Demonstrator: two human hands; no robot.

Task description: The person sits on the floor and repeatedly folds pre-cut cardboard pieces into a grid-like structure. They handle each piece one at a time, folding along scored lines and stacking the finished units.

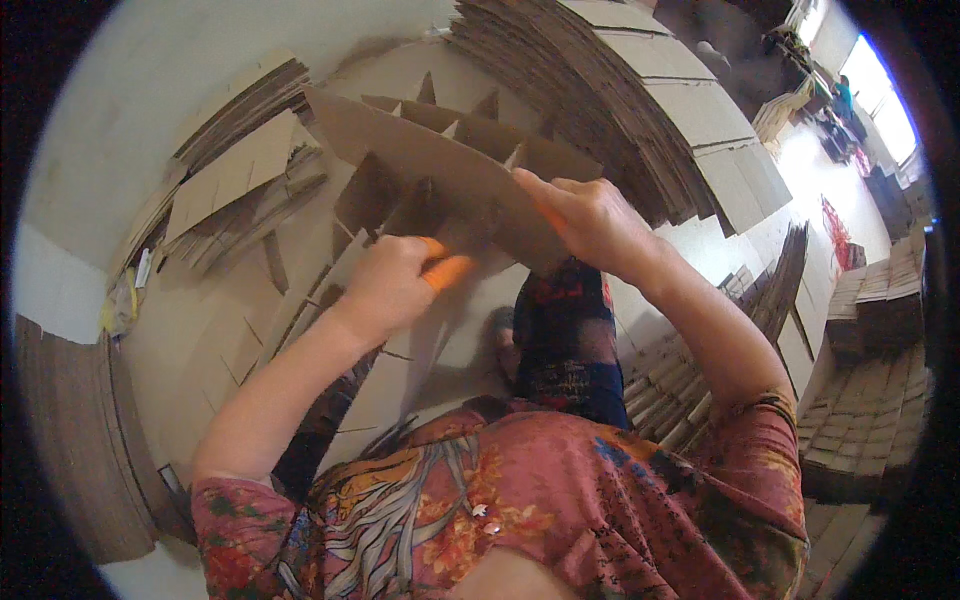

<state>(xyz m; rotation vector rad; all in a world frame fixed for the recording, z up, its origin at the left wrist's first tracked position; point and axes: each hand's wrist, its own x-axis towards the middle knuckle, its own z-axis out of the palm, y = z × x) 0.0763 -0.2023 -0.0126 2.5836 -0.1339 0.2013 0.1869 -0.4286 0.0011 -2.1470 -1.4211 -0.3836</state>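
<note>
A cardboard divider grid (442,172) of interlocked slotted strips is tilted in front of me, one long strip facing me. My right hand (581,214) grips the right end of that long strip, thumb along its upper edge. Below the grid is my left hand (409,274), with orange coverings on its fingers, curled and slightly blurred near the lower cross strips. Whether it holds a strip cannot be made out. Slotted cardboard strips (300,319) lie under and beside my left forearm.
Stacked cardboard sheets (232,180) lie at the left, with a taller stack (600,97) beyond the grid. Another stack (75,442) stands at the lower left. Bundled strips (862,405) fill the right side. A person (844,97) is far off near a bright window.
</note>
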